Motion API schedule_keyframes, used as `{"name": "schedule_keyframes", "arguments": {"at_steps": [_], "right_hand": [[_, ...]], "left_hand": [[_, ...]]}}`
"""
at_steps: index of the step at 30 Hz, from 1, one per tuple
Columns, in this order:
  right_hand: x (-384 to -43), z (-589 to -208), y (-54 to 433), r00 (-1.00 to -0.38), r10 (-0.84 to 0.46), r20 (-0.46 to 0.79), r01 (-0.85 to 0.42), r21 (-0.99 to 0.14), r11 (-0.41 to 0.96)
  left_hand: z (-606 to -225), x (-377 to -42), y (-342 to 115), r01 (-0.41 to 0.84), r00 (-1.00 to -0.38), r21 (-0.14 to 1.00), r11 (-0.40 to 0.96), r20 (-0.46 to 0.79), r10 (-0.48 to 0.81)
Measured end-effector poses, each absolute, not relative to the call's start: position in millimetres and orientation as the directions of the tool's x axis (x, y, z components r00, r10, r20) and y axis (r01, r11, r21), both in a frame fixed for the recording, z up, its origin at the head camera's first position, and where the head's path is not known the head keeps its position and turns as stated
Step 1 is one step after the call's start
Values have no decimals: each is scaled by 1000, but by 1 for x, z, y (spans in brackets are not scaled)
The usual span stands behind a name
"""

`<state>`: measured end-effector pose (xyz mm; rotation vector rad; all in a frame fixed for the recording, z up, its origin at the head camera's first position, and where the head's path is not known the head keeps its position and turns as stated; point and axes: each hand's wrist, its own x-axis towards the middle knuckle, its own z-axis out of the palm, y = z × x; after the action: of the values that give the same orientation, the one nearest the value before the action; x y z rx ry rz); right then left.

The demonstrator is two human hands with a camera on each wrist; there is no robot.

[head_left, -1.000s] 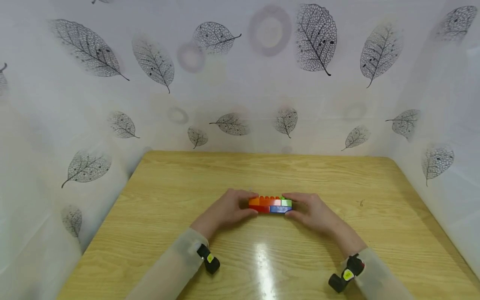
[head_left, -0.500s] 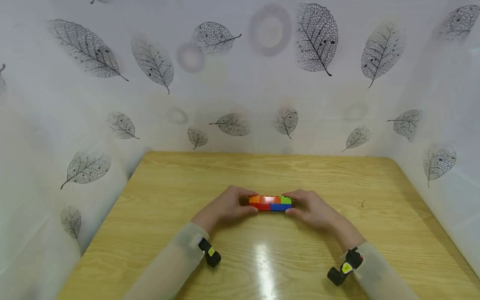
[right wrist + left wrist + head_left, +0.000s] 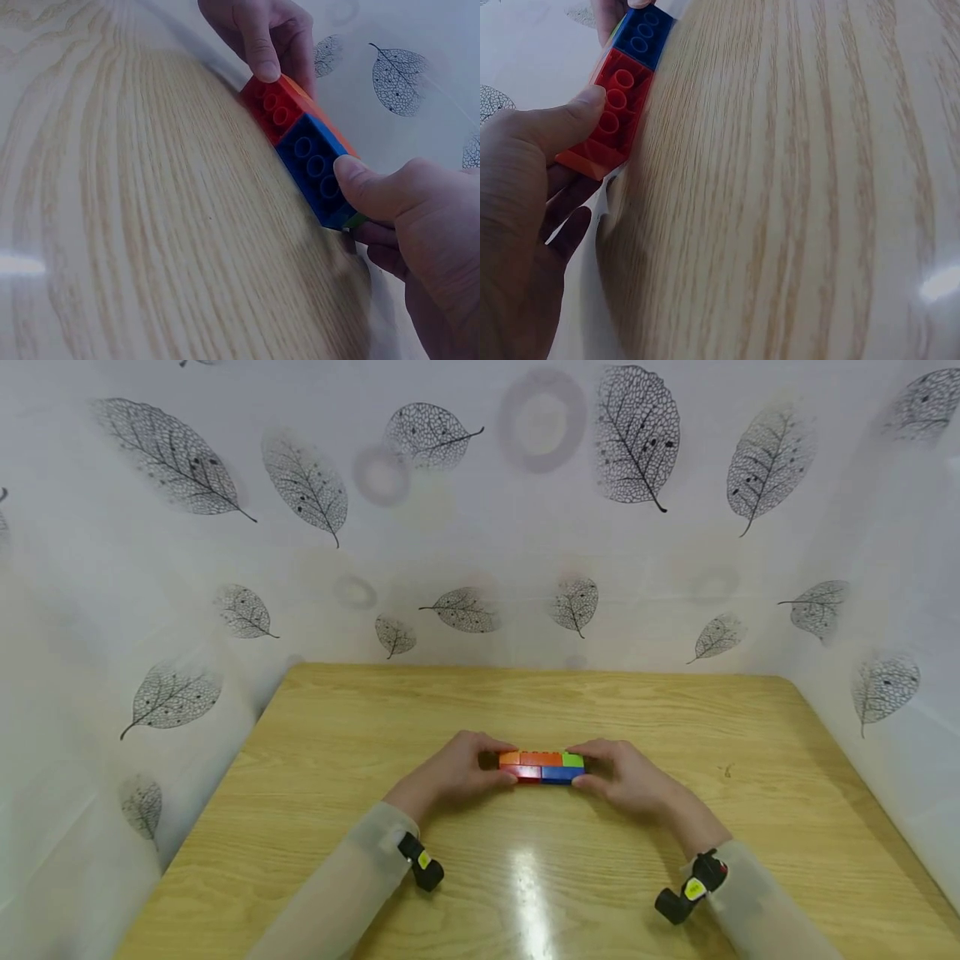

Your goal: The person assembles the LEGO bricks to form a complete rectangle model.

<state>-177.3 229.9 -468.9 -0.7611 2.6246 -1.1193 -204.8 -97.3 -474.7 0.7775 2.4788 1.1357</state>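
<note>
Both hands hold one joined block of toy building bricks between them in the head view. In one row sit an orange brick point(image 3: 510, 759), an orange-red brick point(image 3: 542, 759) and a green brick point(image 3: 573, 760). A red brick point(image 3: 529, 774) and a blue brick point(image 3: 562, 775) join end to end in the other row. My left hand point(image 3: 459, 773) pinches the orange and red end, thumb on the red brick's hollow underside in the left wrist view. The green and blue end is pinched by my right hand point(image 3: 628, 781), its thumb point(image 3: 358, 178) at the blue brick's underside.
A wood-grain table point(image 3: 375, 710) lies beneath the hands, with a bright glare streak on its near part. White cloth point(image 3: 495, 543) printed with dark leaves stands behind it and at both sides. Each wrist wears a small black camera point(image 3: 422, 862).
The joined bricks have tilted, so the studs along the top edge show less than before. Both hands have shifted slightly away from the person and keep their grip.
</note>
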Motion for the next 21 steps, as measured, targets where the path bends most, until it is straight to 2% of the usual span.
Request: {"name": "schedule_keyframes", "arguments": {"at_steps": [21], "right_hand": [[-183,-475,231,-833,-551,49,-417,-711,567]], "left_hand": [[-478,-209,-98,345,-810,747,569,-69,582]]}}
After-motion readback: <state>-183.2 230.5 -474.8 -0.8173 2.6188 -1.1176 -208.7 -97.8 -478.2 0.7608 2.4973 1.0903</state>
